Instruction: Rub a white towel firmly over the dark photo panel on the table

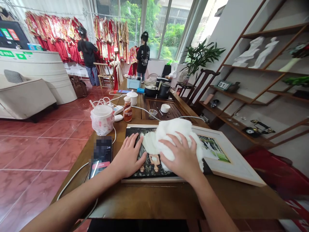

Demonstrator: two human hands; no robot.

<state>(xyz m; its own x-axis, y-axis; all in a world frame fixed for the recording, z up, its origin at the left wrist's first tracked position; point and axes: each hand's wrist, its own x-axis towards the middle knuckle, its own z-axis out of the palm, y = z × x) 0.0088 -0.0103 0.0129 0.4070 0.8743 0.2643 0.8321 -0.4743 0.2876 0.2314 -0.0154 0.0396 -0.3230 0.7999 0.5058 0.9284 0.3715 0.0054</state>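
Observation:
My left hand (129, 156) lies flat with fingers spread on the left side of a dark photo print (154, 174), which shows a figure in a pale dress. On the print's right part sits a bunched white fluffy cloth (177, 125). My right hand (182, 158) rests on that cloth, fingers stretched apart and not wrapped round it. Partly under the print and cloth, a white-framed picture (243, 166) reaches out to the right. A phone (101, 158) with a cable lies left of my left forearm.
Behind the print stand a bagged cup (102, 119), a brown-capped bottle (127, 109), a lidded white cup (132, 97) and a tea tray (166, 111) with a small white bowl (165, 108). White cables cross the wooden table (145, 199). Two people stand by hanging red garments (53, 35).

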